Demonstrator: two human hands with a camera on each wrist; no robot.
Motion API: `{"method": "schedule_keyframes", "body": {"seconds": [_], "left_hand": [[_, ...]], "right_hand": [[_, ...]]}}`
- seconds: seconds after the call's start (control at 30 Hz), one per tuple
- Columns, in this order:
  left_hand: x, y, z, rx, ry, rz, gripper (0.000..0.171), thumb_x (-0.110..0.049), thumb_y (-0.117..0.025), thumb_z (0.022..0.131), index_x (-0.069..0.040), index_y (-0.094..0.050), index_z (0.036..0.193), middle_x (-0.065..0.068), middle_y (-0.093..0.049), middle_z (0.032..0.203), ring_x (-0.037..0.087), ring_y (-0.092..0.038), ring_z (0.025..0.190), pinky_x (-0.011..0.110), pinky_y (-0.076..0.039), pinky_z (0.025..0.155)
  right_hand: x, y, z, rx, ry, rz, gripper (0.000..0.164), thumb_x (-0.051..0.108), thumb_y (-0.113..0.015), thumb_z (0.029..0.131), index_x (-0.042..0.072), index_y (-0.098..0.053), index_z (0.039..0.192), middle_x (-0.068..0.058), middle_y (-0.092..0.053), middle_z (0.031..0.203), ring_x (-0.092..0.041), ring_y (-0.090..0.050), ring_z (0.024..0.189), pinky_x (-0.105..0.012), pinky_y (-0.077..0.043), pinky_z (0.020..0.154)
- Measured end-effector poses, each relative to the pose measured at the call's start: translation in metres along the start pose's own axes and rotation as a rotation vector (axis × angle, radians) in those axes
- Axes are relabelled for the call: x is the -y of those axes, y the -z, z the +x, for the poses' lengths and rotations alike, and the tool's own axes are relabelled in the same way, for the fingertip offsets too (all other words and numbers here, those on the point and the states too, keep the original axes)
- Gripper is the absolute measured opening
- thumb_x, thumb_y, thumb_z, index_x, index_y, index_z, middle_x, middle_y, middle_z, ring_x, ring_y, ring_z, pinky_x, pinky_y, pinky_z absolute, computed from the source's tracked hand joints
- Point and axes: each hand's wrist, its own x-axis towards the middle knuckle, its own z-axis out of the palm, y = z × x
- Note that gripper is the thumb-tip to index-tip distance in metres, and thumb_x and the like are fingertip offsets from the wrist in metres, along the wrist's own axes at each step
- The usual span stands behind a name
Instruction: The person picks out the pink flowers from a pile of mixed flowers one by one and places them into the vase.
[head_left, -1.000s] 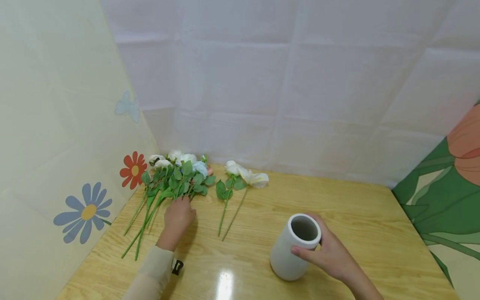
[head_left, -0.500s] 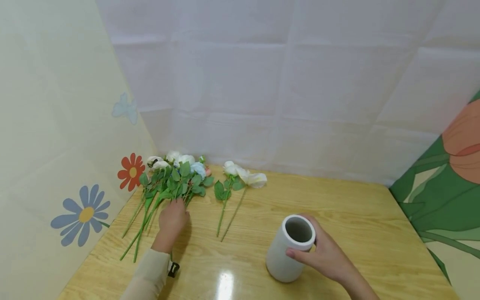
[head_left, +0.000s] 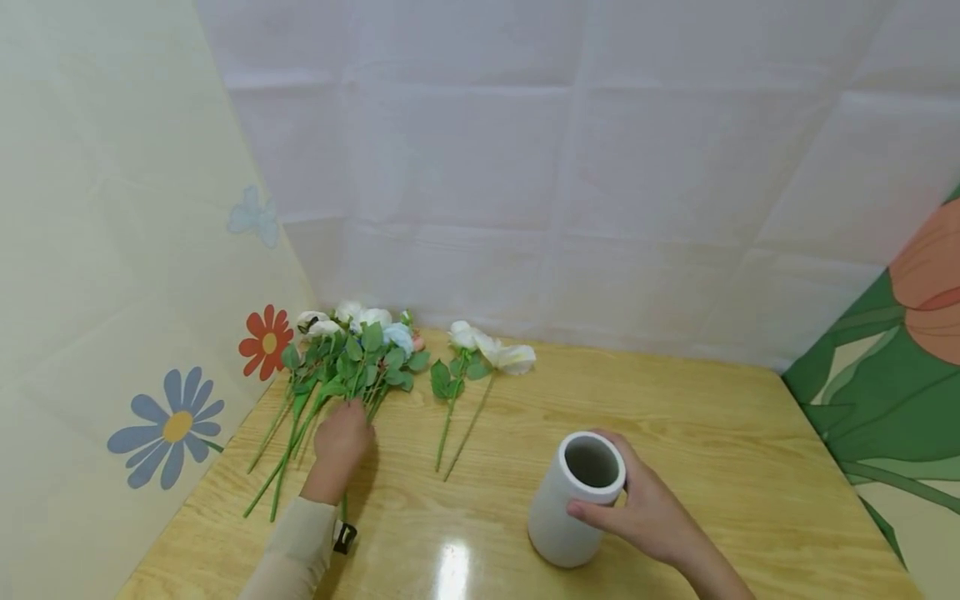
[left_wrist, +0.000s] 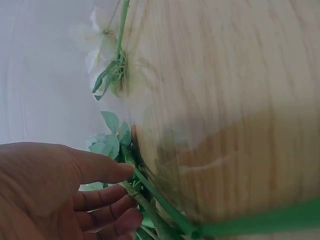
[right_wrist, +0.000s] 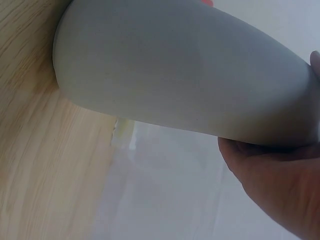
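In the head view my left hand (head_left: 343,437) is at the lower side of a pile of artificial flowers (head_left: 360,354), white, pale blue and pink with green leaves. The left wrist view shows its thumb and curled fingers pinching a green flower stem (left_wrist: 162,200) just below the leaves. A stretch of stem also shows beneath the wrist in the head view. My right hand (head_left: 656,508) grips a white vase (head_left: 566,521) near its rim, thumb on the near side. The vase stands on the table, slightly tilted in view, mouth up. Its grey-white wall (right_wrist: 165,65) fills the right wrist view.
Two separate white flowers (head_left: 480,350) with long stems lie right of the pile on the wooden table (head_left: 675,408). A pale cloth (head_left: 465,167) hangs behind the table. Printed panels flank it, with a blue flower print (head_left: 177,427) on the left one.
My left hand has drawn slightly back toward me and left, and a stem now shows under its wrist. The vase has shifted a little left with my right hand.
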Motion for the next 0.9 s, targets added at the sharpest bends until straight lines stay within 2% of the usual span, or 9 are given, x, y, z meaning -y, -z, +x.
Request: {"method": "schedule_keyframes", "body": {"seconds": [0.1,0.2,0.37,0.47,0.6,0.77,0.9], "left_hand": [[0.0009,-0.0003,0.0004,-0.015,0.013,-0.006,0.021,-0.008,-0.061,0.096,0.008,-0.060,0.109,0.020,-0.063,0.090,0.036,-0.065,0.075,0.048,-0.055,0.059],[0.0017,-0.0003,0.0011,-0.015,0.030,0.002,0.018,-0.006,-0.056,0.098,0.008,-0.061,0.109,0.020,-0.063,0.088,0.037,-0.066,0.076,0.050,-0.056,0.061],[0.0035,0.0000,0.0033,0.033,0.057,0.015,0.019,-0.002,-0.050,0.101,0.007,-0.063,0.111,0.018,-0.064,0.088,0.035,-0.066,0.076,0.049,-0.057,0.063],[0.0044,0.0005,0.0056,0.049,0.069,-0.001,0.018,-0.001,-0.050,0.100,0.006,-0.066,0.105,0.017,-0.065,0.085,0.035,-0.066,0.074,0.049,-0.057,0.061],[0.0045,0.0017,0.0076,0.038,0.074,-0.036,0.016,-0.002,-0.052,0.096,0.002,-0.067,0.092,0.017,-0.066,0.081,0.036,-0.066,0.073,0.050,-0.056,0.060],[0.0033,0.0044,0.0064,0.010,0.052,-0.069,0.021,-0.002,-0.055,0.092,-0.006,-0.057,0.071,0.012,-0.061,0.071,0.030,-0.061,0.064,0.046,-0.051,0.054],[0.0012,0.0081,0.0051,-0.012,0.026,-0.080,0.028,-0.001,-0.055,0.091,-0.009,-0.047,0.066,0.010,-0.055,0.066,0.024,-0.052,0.058,0.039,-0.044,0.049]], "right_hand": [[0.0002,-0.0016,0.0000,-0.001,0.011,0.007,0.077,0.012,-0.091,0.075,0.009,-0.048,0.139,-0.003,-0.065,0.118,-0.010,-0.063,0.104,-0.029,-0.053,0.085],[0.0009,-0.0030,-0.0001,-0.001,0.011,0.014,0.077,0.011,-0.091,0.074,0.009,-0.049,0.139,-0.003,-0.065,0.118,-0.009,-0.063,0.104,-0.028,-0.052,0.086],[0.0021,-0.0044,0.0002,0.004,0.004,0.019,0.077,0.012,-0.091,0.075,0.008,-0.049,0.139,-0.003,-0.065,0.119,-0.010,-0.063,0.105,-0.028,-0.052,0.087],[0.0022,-0.0045,0.0008,0.009,-0.010,0.025,0.076,0.013,-0.090,0.075,0.009,-0.049,0.139,-0.003,-0.065,0.119,-0.011,-0.063,0.105,-0.029,-0.052,0.087],[0.0016,-0.0044,0.0018,0.015,-0.021,0.023,0.075,0.015,-0.090,0.076,0.009,-0.048,0.138,-0.004,-0.065,0.119,-0.012,-0.063,0.104,-0.029,-0.052,0.087],[0.0022,-0.0040,0.0017,0.015,-0.034,0.024,0.075,0.016,-0.090,0.076,0.009,-0.048,0.138,-0.003,-0.065,0.119,-0.011,-0.063,0.104,-0.029,-0.053,0.086],[0.0025,-0.0037,0.0014,0.012,-0.023,0.020,0.076,0.014,-0.090,0.076,0.008,-0.048,0.139,-0.004,-0.065,0.119,-0.011,-0.063,0.104,-0.028,-0.052,0.085]]}}
